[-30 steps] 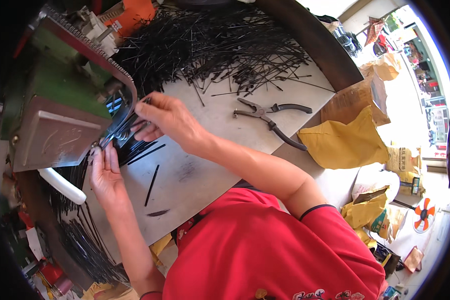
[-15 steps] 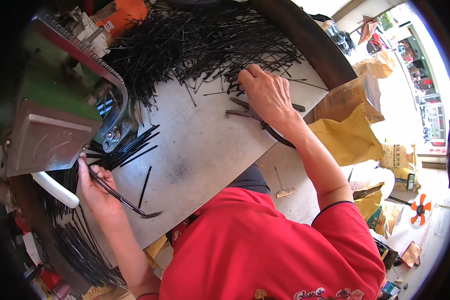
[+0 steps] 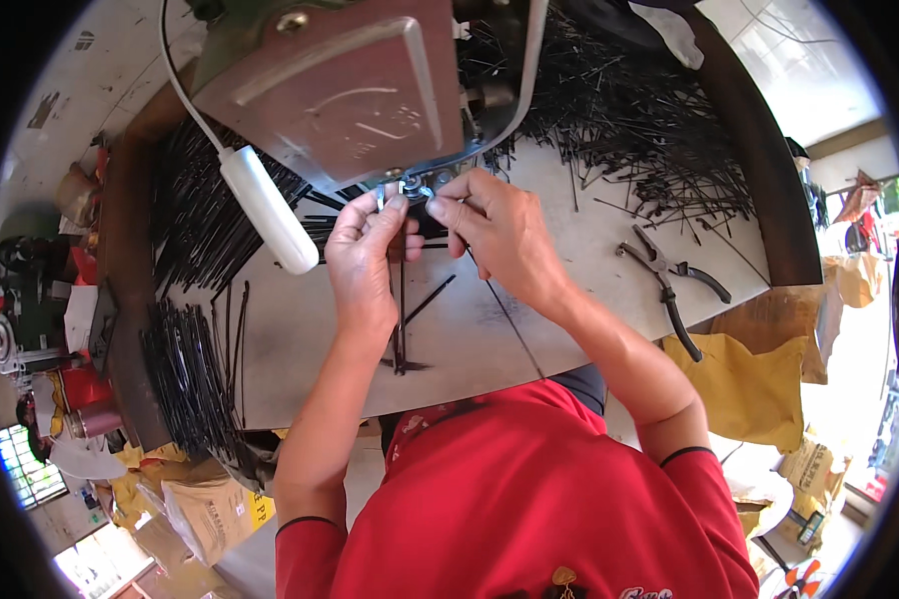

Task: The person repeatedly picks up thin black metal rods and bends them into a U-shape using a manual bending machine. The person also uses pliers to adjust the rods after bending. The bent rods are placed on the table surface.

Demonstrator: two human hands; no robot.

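Machine housing (image 3: 340, 110) overhangs our work in the head view, with a small metal fitting (image 3: 413, 188) just beneath its near edge. Our left hand (image 3: 365, 235) is at the fitting's left, thumb and forefinger nearly closed; a long dark strip (image 3: 401, 309) runs from under its fingers straight toward our body, its upper end hidden, so we cannot tell how firmly it is gripped. Our right hand (image 3: 504, 220) is at the fitting's right, thumb and forefinger pinched together, and a thin dark rod (image 3: 510, 324) slants from beneath it, down and rightward, toward the near edge of the table (image 3: 310, 369). The strip's long axis points from us to the fitting, while the rod's leans away rightward. Both hands look about equally near the fitting. Pliers (image 3: 661, 266) lie well apart, to the right.
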